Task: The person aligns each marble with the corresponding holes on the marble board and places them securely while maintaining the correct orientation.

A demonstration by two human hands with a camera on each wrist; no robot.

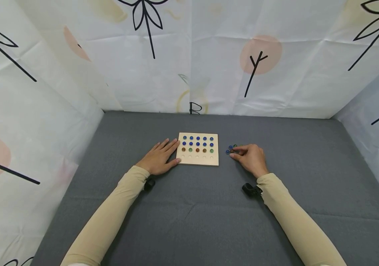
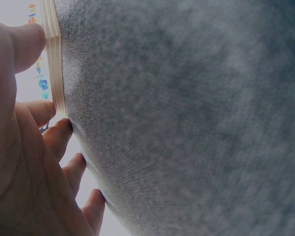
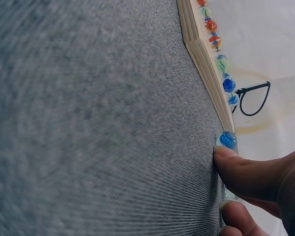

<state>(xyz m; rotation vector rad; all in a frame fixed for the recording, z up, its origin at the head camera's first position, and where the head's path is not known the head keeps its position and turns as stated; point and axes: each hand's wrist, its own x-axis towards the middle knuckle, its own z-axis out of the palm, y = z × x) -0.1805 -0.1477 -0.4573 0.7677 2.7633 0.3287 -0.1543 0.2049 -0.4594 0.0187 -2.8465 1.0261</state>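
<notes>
Your left hand (image 1: pixel 158 159) lies flat on the grey cloth (image 1: pixel 202 207) at the middle of the head view, fingers straight and together, their tips touching the left edge of the wooden marble board (image 1: pixel 198 149); it holds nothing. The left wrist view shows only that board's edge (image 2: pixel 55 64) as a pale strip at upper left, with blurred colour beyond it. Your right hand (image 1: pixel 250 159) rests just right of the board, at a small cluster of loose marbles (image 1: pixel 231 149), which the fingers partly hide, so you cannot count them. In the right wrist view, your thumb tip (image 3: pixel 236 169) touches a blue marble (image 3: pixel 227 140) on the cloth; whether the fingers actually pinch it cannot be told, since the rest of the hand is cut off at lower right. The board carries two rows of blue marbles, a mixed third row, and bare holes along the near row.
</notes>
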